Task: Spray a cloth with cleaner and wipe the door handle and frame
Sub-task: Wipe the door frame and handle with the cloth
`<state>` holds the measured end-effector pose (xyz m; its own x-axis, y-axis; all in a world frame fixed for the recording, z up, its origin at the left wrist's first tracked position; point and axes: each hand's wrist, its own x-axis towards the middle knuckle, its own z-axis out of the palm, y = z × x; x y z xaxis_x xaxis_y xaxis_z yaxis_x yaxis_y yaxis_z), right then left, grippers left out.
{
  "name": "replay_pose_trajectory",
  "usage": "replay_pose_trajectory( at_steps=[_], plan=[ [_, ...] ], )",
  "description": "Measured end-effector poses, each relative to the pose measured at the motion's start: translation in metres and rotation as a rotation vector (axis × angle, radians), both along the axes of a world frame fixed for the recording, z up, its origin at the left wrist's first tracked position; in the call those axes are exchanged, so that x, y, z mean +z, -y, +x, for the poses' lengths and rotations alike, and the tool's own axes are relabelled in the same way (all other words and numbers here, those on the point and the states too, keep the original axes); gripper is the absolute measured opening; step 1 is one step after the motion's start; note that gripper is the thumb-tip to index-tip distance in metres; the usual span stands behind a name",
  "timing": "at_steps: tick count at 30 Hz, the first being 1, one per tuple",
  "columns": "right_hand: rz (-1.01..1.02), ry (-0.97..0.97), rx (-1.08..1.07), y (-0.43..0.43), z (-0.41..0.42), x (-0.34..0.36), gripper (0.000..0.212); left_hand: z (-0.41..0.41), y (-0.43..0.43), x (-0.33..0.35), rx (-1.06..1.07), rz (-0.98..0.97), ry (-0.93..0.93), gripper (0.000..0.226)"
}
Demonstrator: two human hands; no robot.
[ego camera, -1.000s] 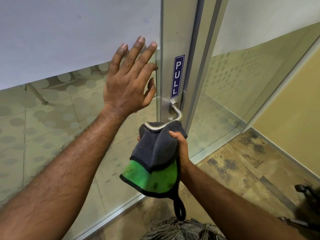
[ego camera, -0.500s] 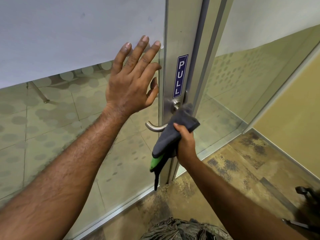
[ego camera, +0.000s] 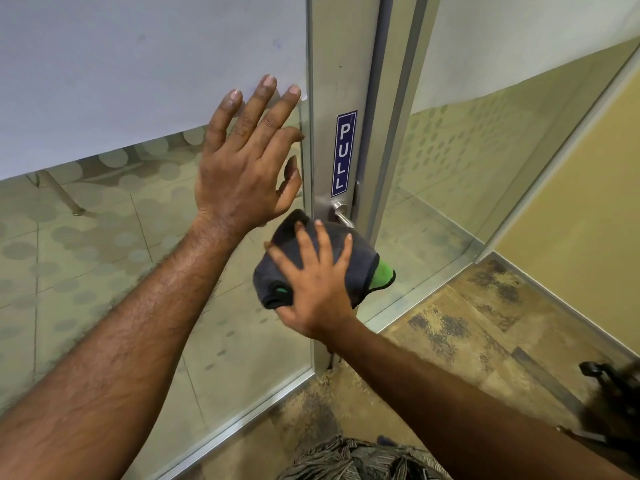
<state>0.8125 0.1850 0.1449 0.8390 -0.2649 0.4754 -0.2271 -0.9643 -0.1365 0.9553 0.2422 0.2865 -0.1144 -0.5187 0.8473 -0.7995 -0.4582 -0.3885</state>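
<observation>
Two hands working: right hand [ego camera: 313, 282] is pressing the cloth [ego camera: 360, 261] flat-palmed over the door handle [ego camera: 341, 213], whose lever is running leftward under its fingers. Left hand [ego camera: 242, 164] is bracing open, gripping nothing, on the glass up-left; frame [ego camera: 391, 133] is rising just beyond the right fingertips.

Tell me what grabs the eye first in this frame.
The two bare hands at centre: the left hand is spread flat on the frosted glass door panel, while the right hand presses a dark grey cloth with a green patch over the silver lever handle. Just above, a blue vertical PULL sticker stands out on the aluminium door frame.
</observation>
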Motion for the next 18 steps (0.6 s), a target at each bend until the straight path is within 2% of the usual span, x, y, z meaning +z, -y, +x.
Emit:
replay_pose_trajectory(
  at_steps=[7,10,14,15,18],
  plan=[
    [-0.275,-0.058,0.205,0.025,-0.011,-0.004,0.07,0.0,-0.001,0.001,0.008,0.005,0.004,0.024],
    [-0.279,-0.052,0.209,0.036,-0.015,-0.006,0.073,-0.001,-0.002,0.001,0.006,0.015,-0.001,0.024],
    [-0.068,-0.075,0.144,0.047,-0.029,-0.011,0.1,-0.004,-0.004,0.004,0.015,0.027,0.007,0.025],
    [0.052,-0.066,0.121,0.05,-0.03,-0.01,0.1,-0.005,-0.004,0.005,0.016,0.032,0.005,0.026],
    [0.435,0.039,0.096,0.058,-0.025,0.002,0.082,-0.006,-0.005,0.005,0.02,0.045,-0.002,0.026]
  ],
)
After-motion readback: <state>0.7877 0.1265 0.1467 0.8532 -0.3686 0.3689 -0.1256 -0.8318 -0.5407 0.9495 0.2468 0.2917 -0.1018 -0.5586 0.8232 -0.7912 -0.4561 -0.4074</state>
